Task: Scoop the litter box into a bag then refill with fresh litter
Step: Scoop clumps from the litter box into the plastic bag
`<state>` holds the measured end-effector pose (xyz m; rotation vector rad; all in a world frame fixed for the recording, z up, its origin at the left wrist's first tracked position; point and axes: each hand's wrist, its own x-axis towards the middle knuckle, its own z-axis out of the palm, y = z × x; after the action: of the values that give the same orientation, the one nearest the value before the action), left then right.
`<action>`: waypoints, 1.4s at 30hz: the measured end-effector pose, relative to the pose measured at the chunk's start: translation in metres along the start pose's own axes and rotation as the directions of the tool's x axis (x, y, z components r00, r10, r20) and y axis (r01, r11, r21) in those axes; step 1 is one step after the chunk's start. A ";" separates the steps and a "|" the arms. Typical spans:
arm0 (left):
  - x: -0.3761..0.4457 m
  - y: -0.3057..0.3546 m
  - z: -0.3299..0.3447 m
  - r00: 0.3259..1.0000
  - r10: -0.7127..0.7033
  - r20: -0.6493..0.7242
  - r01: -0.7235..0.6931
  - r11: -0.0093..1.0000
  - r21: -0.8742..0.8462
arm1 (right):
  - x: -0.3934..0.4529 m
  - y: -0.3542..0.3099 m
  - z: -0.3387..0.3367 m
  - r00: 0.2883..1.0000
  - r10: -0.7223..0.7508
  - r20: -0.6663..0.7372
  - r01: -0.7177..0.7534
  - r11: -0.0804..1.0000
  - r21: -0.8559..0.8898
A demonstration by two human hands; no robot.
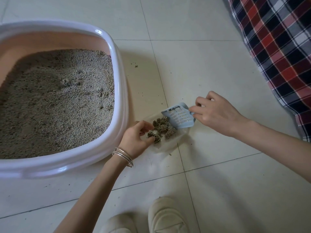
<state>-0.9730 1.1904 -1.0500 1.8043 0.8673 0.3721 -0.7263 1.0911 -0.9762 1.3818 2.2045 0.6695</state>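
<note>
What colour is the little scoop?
Light blue. The litter scoop shows best in the head view, held by the right hand.

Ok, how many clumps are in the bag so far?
About 5: two by the left hand fingers, three nearer the scoop, all in the clear bag on the floor. They touch, so some may be hidden.
</note>
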 end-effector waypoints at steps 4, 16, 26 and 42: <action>-0.002 0.000 0.001 1.000 0.017 -0.006 -0.017 1.000 0.002 | 0.005 -0.007 -0.007 1.000 -0.008 0.030 0.009 0.998 -0.057; -0.002 0.016 -0.002 0.999 0.049 -0.005 -0.049 0.998 -0.047 | -0.001 -0.007 -0.004 0.995 0.096 0.000 -0.095 0.993 0.071; -0.020 0.047 -0.045 0.990 0.135 -0.040 -0.139 0.977 -0.163 | 0.009 0.051 -0.042 0.930 0.369 0.003 -0.277 0.693 0.666; -0.038 0.011 -0.152 0.911 -0.072 -0.406 0.003 0.986 -0.168 | 0.183 0.040 -0.081 0.905 0.380 -0.191 -0.118 0.655 0.746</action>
<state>-1.0884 1.2644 -0.9737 1.5767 1.1251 0.7970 -0.8195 1.2599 -0.9100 2.1319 2.7328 0.0690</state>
